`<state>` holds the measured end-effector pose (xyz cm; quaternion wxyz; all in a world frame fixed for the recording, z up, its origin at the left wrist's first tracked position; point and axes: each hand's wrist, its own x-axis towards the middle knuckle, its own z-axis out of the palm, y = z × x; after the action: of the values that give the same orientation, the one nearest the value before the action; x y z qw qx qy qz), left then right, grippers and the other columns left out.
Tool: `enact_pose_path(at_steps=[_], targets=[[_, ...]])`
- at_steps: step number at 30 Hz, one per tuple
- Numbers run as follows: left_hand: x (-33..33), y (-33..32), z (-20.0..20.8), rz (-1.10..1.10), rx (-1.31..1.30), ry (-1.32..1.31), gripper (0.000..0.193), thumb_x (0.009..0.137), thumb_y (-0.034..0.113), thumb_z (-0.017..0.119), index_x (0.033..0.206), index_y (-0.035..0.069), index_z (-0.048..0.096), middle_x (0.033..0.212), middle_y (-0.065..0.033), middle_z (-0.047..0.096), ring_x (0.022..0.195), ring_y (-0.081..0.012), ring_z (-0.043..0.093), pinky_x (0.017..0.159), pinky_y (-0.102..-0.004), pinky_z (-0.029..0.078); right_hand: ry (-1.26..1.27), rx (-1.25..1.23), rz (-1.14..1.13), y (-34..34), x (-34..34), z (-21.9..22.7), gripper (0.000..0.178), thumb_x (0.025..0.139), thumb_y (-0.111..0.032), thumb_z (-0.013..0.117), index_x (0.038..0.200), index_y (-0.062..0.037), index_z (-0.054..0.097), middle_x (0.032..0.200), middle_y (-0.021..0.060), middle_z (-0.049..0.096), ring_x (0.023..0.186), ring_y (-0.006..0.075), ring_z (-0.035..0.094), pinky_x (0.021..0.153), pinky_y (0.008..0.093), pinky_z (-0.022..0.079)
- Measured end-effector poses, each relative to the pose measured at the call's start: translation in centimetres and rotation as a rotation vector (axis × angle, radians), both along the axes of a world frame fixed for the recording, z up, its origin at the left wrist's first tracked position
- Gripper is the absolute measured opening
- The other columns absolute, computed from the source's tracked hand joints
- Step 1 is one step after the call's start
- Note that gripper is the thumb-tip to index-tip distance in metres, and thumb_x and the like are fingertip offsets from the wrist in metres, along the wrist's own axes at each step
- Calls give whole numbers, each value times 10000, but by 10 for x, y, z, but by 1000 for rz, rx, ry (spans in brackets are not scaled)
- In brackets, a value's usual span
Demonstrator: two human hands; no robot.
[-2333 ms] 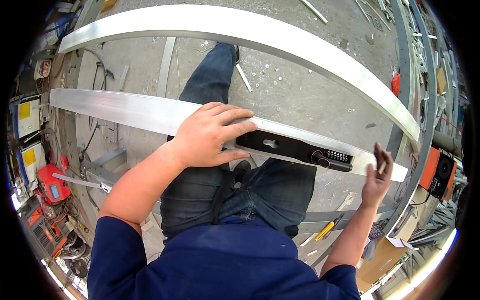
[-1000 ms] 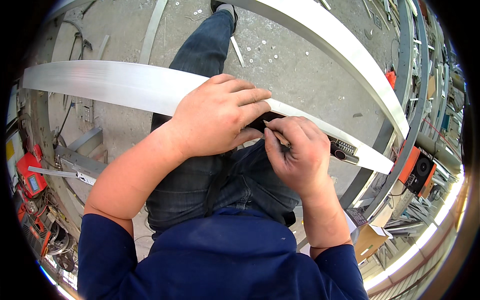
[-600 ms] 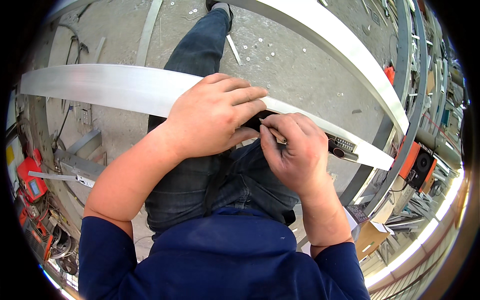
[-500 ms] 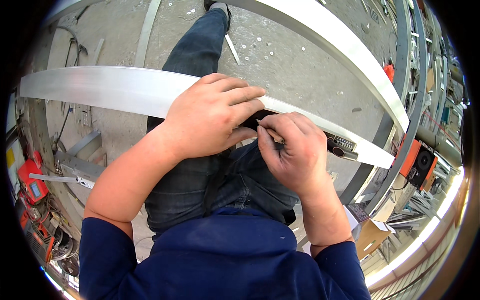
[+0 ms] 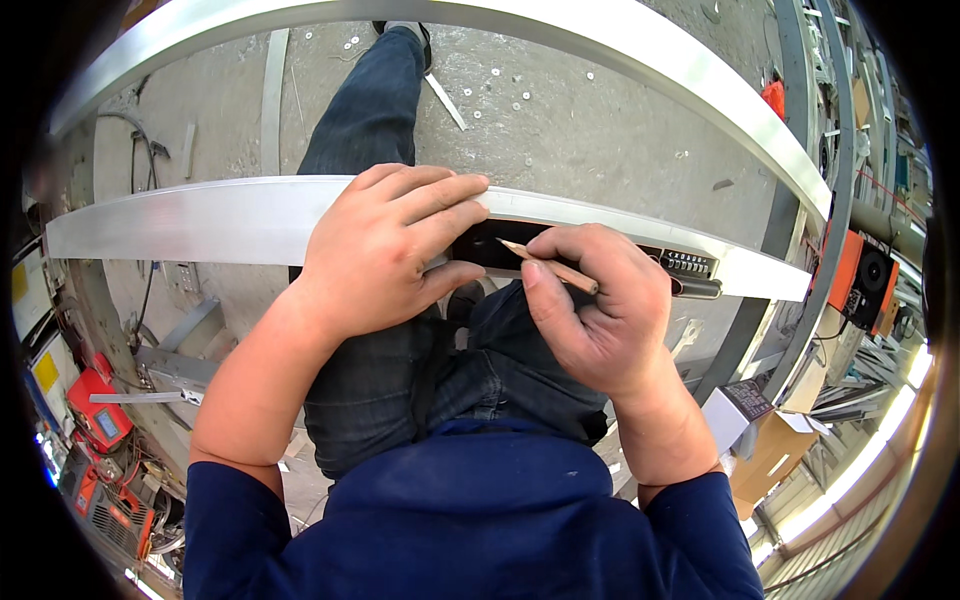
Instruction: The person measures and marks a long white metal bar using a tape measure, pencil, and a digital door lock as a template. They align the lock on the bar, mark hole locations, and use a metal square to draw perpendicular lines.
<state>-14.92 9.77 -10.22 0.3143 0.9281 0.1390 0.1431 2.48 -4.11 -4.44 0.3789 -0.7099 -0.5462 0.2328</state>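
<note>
A long silver aluminium bar (image 5: 230, 215) lies crosswise in front of me. Along its right part sits a flat black piece (image 5: 480, 243), with what looks like a small dial or keypad part (image 5: 688, 262) and a dark rounded cylinder (image 5: 697, 288) at its right end. My left hand (image 5: 385, 240) grips across the bar, fingertips over the far edge and thumb on the near side by the black piece. In my right hand (image 5: 605, 300) is a wooden pencil (image 5: 560, 270), pinched between thumb and fingers. Its tip points left, over the black piece; contact cannot be told.
Beyond runs a second aluminium bar (image 5: 560, 35), above a concrete floor strewn with washers and metal strips. An orange-and-black machine (image 5: 862, 283) and a cardboard box (image 5: 775, 460) stand at right. Red equipment (image 5: 103, 410) and cables are at left.
The view has shifted, so the bar appears lower. My right hand has drawn slightly away to the right from my left hand, uncovering more of the pencil and the black piece.
</note>
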Motion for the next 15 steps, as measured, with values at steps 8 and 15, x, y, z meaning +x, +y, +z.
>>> enact_pose_path(at_steps=[8,15], targets=[[2,0,1,13,-17,-31,546,617,197,884,1123,71,721,1288,-65,710,1146,-289,673,965,-428,524,-75,-22,104,4,-3,-15,165,788,-49,789,922,-59,694,833,98,709,761,302,690,686,393,557],[1,-1,1,21,-25,-31,553,600,179,883,1122,85,725,1286,-66,709,1156,-290,668,972,-427,520,-209,21,162,7,-7,-17,157,795,-75,781,907,-70,671,825,83,694,769,281,685,709,391,557]])
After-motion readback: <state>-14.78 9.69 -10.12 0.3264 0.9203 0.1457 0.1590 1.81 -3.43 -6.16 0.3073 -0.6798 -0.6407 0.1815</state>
